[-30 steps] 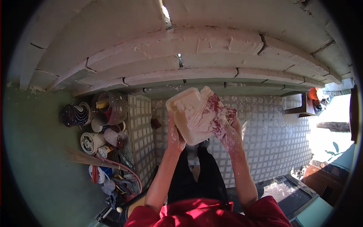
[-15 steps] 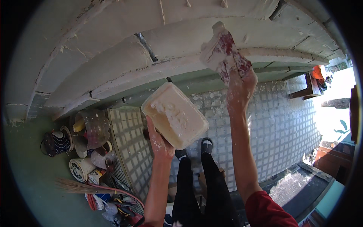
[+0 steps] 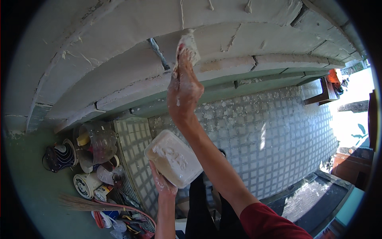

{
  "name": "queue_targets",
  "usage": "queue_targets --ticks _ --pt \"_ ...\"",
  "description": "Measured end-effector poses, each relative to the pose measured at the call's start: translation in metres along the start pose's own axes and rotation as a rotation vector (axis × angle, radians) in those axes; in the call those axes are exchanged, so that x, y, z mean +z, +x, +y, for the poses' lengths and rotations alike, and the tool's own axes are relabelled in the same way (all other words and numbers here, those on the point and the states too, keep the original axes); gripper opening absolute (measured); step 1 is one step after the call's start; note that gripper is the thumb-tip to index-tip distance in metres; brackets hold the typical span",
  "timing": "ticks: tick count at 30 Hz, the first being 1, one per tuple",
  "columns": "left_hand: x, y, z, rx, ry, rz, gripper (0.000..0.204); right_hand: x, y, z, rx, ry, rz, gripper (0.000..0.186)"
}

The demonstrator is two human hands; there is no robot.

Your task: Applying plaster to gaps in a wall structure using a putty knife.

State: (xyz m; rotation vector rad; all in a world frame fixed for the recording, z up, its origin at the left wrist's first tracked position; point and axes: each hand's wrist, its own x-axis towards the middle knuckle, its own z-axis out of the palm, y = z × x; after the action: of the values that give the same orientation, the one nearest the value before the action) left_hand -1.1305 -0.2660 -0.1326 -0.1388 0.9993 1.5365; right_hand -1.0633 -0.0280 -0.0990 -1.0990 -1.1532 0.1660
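My right hand [image 3: 184, 89] is raised against the white plastered wall [image 3: 119, 67], pressing a putty-smeared scraper [image 3: 188, 43] onto a joint between blocks. My left hand [image 3: 163, 184] holds a white rectangular tub of putty [image 3: 173, 158] from below, at about waist height, just left of my right forearm. The tub is tilted and its surface is rough with white paste. My red sleeve [image 3: 270, 221] shows at the bottom.
Paint pots, a clear plastic bucket [image 3: 100, 139] and a dark striped pot [image 3: 59, 156] crowd the green floor at left, with a broom [image 3: 83, 204]. A tiled grey floor [image 3: 274, 135] spreads to the right. An orange object [image 3: 333, 75] sits at far right.
My right hand swung from near the tub up and left onto the wall with the scraper. The tub dropped lower in my left hand as my view tilted up.
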Motion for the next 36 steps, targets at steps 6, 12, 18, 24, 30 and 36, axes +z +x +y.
queue_targets --ticks 6,12,18,24,30,36 --pt "-0.021 -0.011 0.004 0.03 0.001 0.057 0.064 -0.025 -0.005 -0.013 0.112 0.112 -0.12 0.036" --pt "-0.02 -0.017 0.002 0.008 -0.001 0.065 0.066 -0.06 0.038 0.028 0.101 -0.028 0.071 0.034" --pt "-0.024 -0.026 0.003 0.003 0.026 0.136 0.069 0.003 0.026 0.016 0.069 -0.078 0.132 0.034" --pt "-0.034 -0.037 0.007 -0.003 0.012 0.154 0.069 0.033 -0.015 -0.004 -0.071 0.062 0.091 0.037" --pt "-0.03 -0.044 0.011 0.011 0.039 0.154 0.07 -0.013 -0.026 0.009 0.098 0.34 0.065 0.041" --pt "-0.038 -0.045 0.011 -0.005 0.016 0.166 0.072 -0.064 0.049 0.049 0.164 0.13 0.208 0.036"
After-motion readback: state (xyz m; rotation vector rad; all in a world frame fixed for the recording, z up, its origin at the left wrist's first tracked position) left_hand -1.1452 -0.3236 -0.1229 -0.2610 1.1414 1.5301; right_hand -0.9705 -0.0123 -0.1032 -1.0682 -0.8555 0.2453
